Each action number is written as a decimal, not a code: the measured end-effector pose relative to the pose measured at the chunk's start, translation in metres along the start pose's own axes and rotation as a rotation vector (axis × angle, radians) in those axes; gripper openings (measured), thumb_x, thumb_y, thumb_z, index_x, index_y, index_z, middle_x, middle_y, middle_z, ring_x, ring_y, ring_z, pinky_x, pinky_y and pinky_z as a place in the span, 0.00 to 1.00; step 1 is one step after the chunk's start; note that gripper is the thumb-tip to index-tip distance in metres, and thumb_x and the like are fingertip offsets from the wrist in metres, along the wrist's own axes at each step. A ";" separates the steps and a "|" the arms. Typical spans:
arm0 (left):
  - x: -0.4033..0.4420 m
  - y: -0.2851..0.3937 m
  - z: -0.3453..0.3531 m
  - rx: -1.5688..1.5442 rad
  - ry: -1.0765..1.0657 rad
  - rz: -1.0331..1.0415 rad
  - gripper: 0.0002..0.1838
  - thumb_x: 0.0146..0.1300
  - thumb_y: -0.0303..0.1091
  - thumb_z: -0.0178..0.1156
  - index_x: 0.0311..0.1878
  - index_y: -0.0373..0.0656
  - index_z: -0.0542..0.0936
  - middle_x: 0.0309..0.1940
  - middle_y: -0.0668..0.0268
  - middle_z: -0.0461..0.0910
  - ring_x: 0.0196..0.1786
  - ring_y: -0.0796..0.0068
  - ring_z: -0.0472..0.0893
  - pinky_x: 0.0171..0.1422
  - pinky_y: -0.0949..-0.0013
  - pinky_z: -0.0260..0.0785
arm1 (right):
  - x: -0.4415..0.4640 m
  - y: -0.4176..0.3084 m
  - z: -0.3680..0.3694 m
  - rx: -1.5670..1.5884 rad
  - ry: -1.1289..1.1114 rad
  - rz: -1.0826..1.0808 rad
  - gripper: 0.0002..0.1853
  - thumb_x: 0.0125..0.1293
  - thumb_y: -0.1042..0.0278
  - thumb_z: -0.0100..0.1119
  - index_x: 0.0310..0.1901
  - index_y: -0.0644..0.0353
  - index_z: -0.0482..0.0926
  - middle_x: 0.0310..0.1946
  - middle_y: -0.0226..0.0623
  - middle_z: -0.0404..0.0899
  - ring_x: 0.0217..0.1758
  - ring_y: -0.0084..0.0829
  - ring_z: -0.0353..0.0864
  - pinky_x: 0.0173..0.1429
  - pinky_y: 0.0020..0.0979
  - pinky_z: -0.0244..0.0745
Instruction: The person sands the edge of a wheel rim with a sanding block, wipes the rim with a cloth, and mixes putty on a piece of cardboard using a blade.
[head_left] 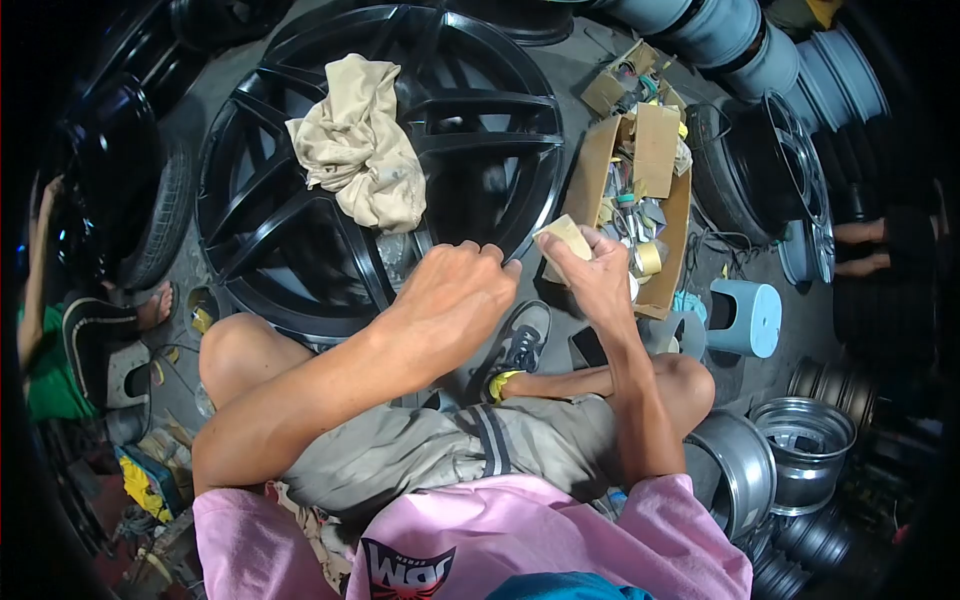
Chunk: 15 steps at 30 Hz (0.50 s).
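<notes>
My right hand (600, 275) pinches a small beige pad (566, 236) that looks like a folded sheet, perhaps sandpaper, near the wheel's right rim. My left hand (450, 300) is closed with its knuckles up, in front of the lower right part of the rim. Whatever its fingers hold, if anything, is hidden beneath. A large black spoked wheel rim (490, 144) lies flat before my knees. Across its hub and spokes rests a crumpled cream cloth (362, 145), touched by neither hand.
At the right stands an open cardboard box (655, 150) full of tapes and small tools. Beyond it are a tyre with a rim (760, 165) and a light blue stool (745, 318). Silver rims (803, 440) sit lower right. Another person's foot (157, 305) shows at left.
</notes>
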<state>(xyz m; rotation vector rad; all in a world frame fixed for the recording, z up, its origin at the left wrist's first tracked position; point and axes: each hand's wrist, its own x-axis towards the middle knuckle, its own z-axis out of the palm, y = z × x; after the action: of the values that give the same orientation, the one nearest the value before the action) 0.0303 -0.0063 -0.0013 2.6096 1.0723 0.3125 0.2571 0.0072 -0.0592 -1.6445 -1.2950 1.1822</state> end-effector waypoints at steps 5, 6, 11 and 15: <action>0.000 0.000 0.000 -0.015 0.049 0.020 0.09 0.68 0.25 0.62 0.44 0.28 0.86 0.35 0.49 0.84 0.41 0.51 0.87 0.42 0.53 0.79 | 0.000 -0.001 -0.002 0.011 -0.074 0.037 0.17 0.68 0.55 0.76 0.38 0.65 0.89 0.25 0.21 0.79 0.29 0.14 0.71 0.32 0.27 0.67; 0.000 0.000 0.000 -0.016 0.046 0.021 0.09 0.68 0.25 0.62 0.44 0.28 0.86 0.35 0.49 0.84 0.41 0.51 0.87 0.42 0.53 0.79 | 0.002 0.002 -0.003 0.012 -0.073 0.025 0.17 0.68 0.55 0.76 0.39 0.65 0.90 0.25 0.22 0.79 0.29 0.14 0.71 0.32 0.27 0.67; 0.001 0.000 0.002 0.015 0.003 -0.005 0.20 0.66 0.24 0.63 0.61 0.32 0.86 0.37 0.52 0.83 0.41 0.52 0.86 0.42 0.53 0.80 | 0.001 0.002 -0.003 0.023 -0.084 0.027 0.18 0.68 0.55 0.76 0.40 0.66 0.90 0.26 0.22 0.80 0.29 0.14 0.72 0.33 0.26 0.68; 0.001 0.001 0.000 0.013 0.005 -0.003 0.20 0.66 0.24 0.63 0.61 0.32 0.86 0.37 0.52 0.83 0.41 0.52 0.86 0.42 0.53 0.80 | 0.003 0.002 -0.004 0.006 -0.079 0.008 0.18 0.68 0.55 0.76 0.40 0.66 0.90 0.27 0.23 0.82 0.30 0.14 0.73 0.33 0.27 0.69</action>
<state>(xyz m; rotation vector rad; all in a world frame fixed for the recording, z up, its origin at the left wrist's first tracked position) 0.0317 -0.0063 -0.0010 2.6203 1.0830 0.3129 0.2618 0.0094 -0.0604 -1.6137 -1.3337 1.2662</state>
